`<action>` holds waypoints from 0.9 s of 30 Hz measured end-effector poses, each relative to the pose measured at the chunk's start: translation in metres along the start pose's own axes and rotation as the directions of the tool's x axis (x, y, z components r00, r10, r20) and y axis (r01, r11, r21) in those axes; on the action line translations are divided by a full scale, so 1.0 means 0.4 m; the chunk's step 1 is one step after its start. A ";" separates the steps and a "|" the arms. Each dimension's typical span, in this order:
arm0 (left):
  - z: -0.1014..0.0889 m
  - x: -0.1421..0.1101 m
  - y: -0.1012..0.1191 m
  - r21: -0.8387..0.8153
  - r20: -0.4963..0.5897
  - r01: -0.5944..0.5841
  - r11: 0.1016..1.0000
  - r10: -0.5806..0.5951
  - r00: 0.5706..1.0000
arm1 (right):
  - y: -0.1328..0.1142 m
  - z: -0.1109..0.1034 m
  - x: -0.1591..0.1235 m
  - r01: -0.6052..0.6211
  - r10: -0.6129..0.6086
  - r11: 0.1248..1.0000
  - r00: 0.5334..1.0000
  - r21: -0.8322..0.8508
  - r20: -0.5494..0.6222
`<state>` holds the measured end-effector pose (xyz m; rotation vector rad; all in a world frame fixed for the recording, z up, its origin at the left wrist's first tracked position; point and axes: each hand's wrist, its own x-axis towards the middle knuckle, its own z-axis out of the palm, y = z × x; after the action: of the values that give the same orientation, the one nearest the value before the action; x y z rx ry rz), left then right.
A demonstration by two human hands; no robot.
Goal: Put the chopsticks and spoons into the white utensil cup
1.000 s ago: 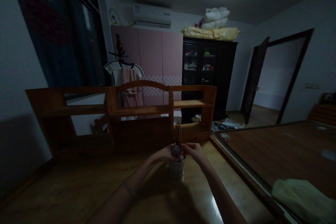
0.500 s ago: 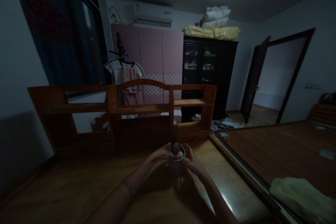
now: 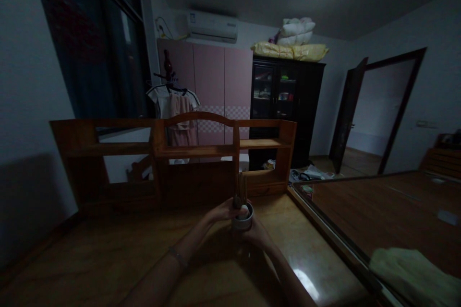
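Steadier grip: the right hand has shifted lower, fingers wrapping the cup at four o'clock; at ten, the left hand clasps slender sticks.

Surroundings in your view: dim room, furniture upright, door open.
Ahead of you stands a wooden shelf unit; behind it, clothes hang in front of a pink wardrobe, with an air conditioner mounted above. To your right of the wardrobe, a dark cabinet bears a yellow bundle with a white bundle on top. Farther right, note the open door; at lower right, a pale green cloth, crumpled.
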<state>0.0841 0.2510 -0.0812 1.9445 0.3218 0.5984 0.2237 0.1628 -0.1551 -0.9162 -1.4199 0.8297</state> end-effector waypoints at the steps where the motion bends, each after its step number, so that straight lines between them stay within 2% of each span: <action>1: 0.001 -0.004 -0.001 -0.008 0.000 -0.003 1.000 0.003 1.000 | -0.006 0.004 -0.002 0.016 -0.016 1.000 1.000 -0.008 -0.006; 5: 0.011 -0.024 -0.003 -0.055 -0.062 -0.014 0.998 0.011 0.998 | -0.050 0.016 -0.012 0.089 -0.090 0.995 0.996 -0.045 -0.012; 8: 0.022 -0.045 0.008 -0.098 -0.191 -0.025 0.995 0.006 0.982 | -0.093 0.023 -0.018 0.109 -0.114 0.986 0.993 -0.128 -0.034; 10: 0.029 -0.058 0.021 -0.209 -0.295 -0.053 0.976 -0.012 0.956 | -0.121 0.029 -0.022 0.086 -0.102 0.972 0.993 -0.220 -0.066; 12: 0.033 -0.069 0.034 -0.392 -0.399 -0.107 0.914 -0.064 0.915 | -0.149 0.040 -0.026 0.064 -0.102 0.948 0.989 -0.312 -0.106; 15: 0.021 -0.079 0.048 -0.628 -0.508 -0.239 0.740 -0.158 0.846 | -0.187 0.068 -0.034 0.067 -0.137 0.898 0.982 -0.435 -0.130; 17: -0.008 -0.088 0.055 -0.713 -0.552 -0.332 0.618 -0.202 0.809 | -0.207 0.090 -0.042 0.074 -0.148 0.863 0.983 -0.501 -0.108; 19: -0.057 -0.109 0.059 -0.740 -0.581 -0.377 0.557 -0.250 0.774 | -0.217 0.108 -0.054 0.084 -0.144 0.843 0.987 -0.532 -0.072; 22: -0.159 -0.178 0.058 -0.724 -0.601 -0.336 0.603 -0.312 0.736 | -0.210 0.119 -0.083 0.077 -0.119 0.838 0.992 -0.540 -0.043; 24: -0.226 -0.251 0.050 -0.720 -0.569 -0.237 0.653 -0.358 0.740 | -0.192 0.115 -0.108 0.041 -0.081 0.844 0.995 -0.535 -0.052; 27: -0.297 -0.386 0.035 -0.692 -0.467 0.032 0.721 -0.481 0.742 | -0.157 0.101 -0.148 -0.026 -0.018 0.863 0.996 -0.505 -0.083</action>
<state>-0.1105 0.2629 -0.0687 0.9391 0.7063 0.9979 0.1796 0.0833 -0.1267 -1.3356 -1.5914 0.4090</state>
